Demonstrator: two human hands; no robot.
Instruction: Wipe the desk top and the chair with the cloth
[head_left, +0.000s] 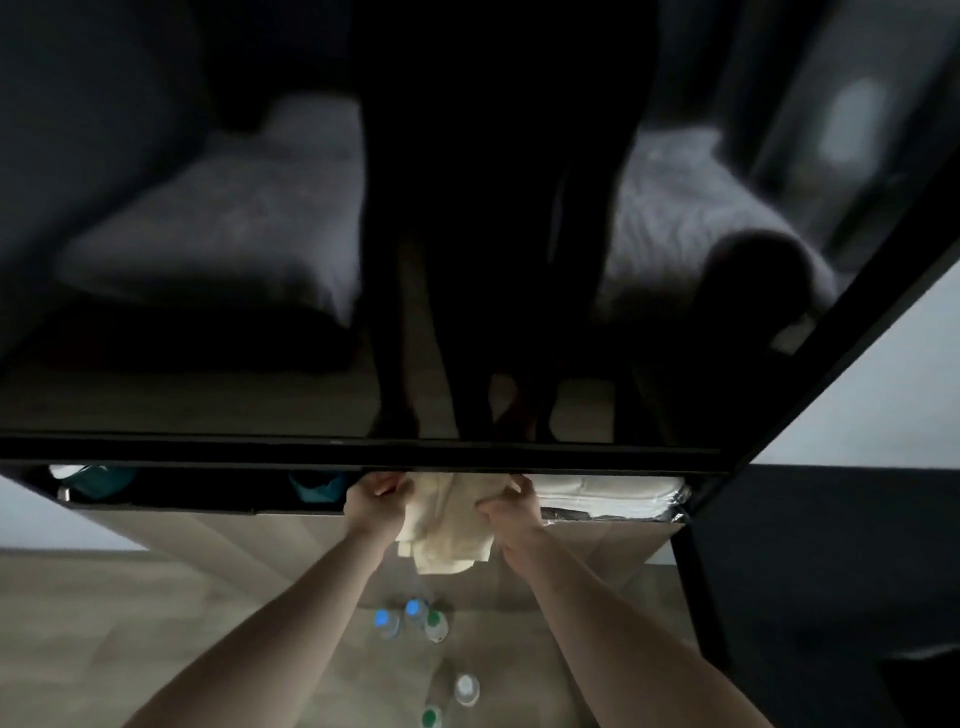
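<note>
cloth in both hands, wiping not yet visibly started

both hands are up at a narrow shelf gap under a big dark glossy panel (467, 234). the left hand (375, 506) grips the left edge of the cream cloth (447, 525), fingers curled round it. the right hand (511, 506) pinches the right edge, thumb over the fabric. the cloth hangs bunched between the two hands, lower corner drooping free, not touching any surface as far as i can tell.

just right of the cloth, a stack of folded white towels (608, 493) sits in the same gap. something teal (98, 480) sits far left in it, and another teal bit (317, 488) near the left hand. below, on the pale wood surface (130, 623), several small bottles stand with blue caps (397, 616), green caps (435, 621) and a white cap (466, 687).

progress, my read: very early. the cloth is only being held or sorted out, not pressed on anything. the chair is not in view. whether the pale surface is the desk top i cannot tell. both wipes look still to do, and the bottles would likely need shifting or working round.
</note>
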